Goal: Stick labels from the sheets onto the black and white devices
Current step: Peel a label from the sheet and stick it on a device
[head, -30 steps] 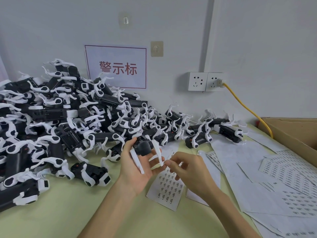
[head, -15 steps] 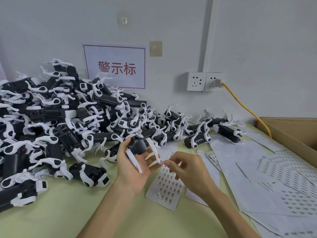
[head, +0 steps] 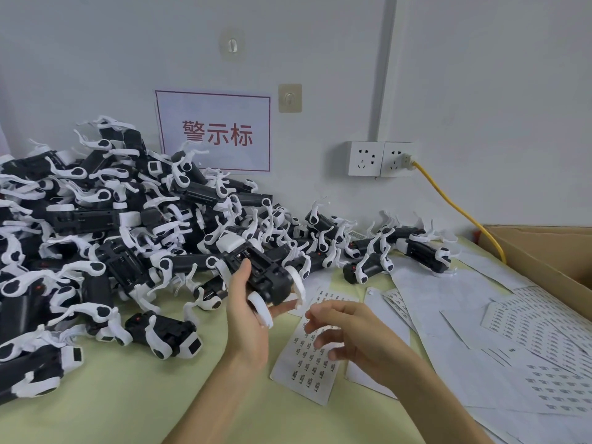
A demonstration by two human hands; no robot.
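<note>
Head cam | left hand [head: 246, 315] grips black-and-white device [head: 267, 282], held up just in front of device pile [head: 96, 235] | right hand [head: 352, 334] blurred, fingers loosely spread, nothing visible in them, over label sheet [head: 304, 363] lying on green table [head: 128, 395] | more sheets [head: 528, 341] right, beside cardboard box [head: 544, 254]

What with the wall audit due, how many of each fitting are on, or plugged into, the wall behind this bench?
Hooks: 2
Socket plates: 2
Sign: 1
Conduit: 1
Yellow cable: 1
Total: 7
</note>
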